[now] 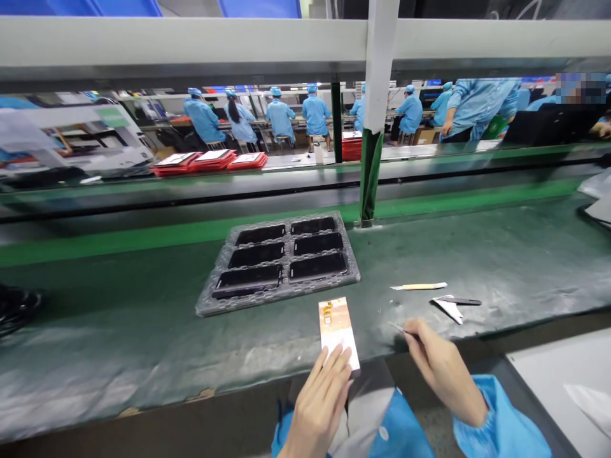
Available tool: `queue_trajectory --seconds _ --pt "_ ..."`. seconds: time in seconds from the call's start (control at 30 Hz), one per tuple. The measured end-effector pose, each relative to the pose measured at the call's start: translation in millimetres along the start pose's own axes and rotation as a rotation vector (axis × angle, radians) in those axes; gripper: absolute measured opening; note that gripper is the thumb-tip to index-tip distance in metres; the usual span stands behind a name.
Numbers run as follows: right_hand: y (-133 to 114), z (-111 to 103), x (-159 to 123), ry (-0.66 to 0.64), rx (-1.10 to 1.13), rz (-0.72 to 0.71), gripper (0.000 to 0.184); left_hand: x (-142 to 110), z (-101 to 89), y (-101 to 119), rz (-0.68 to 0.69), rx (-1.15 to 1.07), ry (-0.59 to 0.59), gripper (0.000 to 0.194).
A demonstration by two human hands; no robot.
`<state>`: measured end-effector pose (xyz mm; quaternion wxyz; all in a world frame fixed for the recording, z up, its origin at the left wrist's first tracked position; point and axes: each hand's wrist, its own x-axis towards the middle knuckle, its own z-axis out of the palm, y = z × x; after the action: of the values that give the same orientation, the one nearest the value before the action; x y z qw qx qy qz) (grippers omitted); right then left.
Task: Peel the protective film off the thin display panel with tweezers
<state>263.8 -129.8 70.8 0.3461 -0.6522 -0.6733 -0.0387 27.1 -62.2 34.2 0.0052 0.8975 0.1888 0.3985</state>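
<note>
Near the front edge of the bench lies a flat phone-sized panel (340, 327), white with a pale orange upper part. A small orange flex cable (327, 312) sits at its far end. My left hand (322, 394) rests on the panel's near half, fingers stretched out flat; its thumb is hidden. To the right, my right hand (436, 359) pinches a thin pointed metal tool (397, 327), whose tip points left over the bench, apart from the panel. Most of the tool is covered by my fingers, so its exact kind does not show.
A clear plastic tray (277, 300) with several dark phone screens (317, 266) stands behind the panel. On the right lie a yellow-handled blade (420, 287), black tweezers (465, 301) and a white scrap (450, 310). A post (372, 159) rises behind; co-workers (315, 114) sit beyond.
</note>
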Motion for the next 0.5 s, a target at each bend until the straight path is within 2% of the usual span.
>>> queue_trajectory --seconds 0.1,0.23,0.5 --pt "-29.0 6.7 -24.3 -0.12 0.105 0.171 0.021 -2.7 -3.6 -2.8 0.008 0.001 -0.027 0.027" --pt "-51.5 21.1 -46.4 -0.222 0.104 0.139 0.023 -4.1 -7.2 -5.0 0.032 0.002 -0.051 0.029" --pt "-60.4 26.1 -38.2 -0.086 0.055 0.047 0.036 -5.6 -7.3 -3.9 0.008 -0.012 -0.063 0.031"
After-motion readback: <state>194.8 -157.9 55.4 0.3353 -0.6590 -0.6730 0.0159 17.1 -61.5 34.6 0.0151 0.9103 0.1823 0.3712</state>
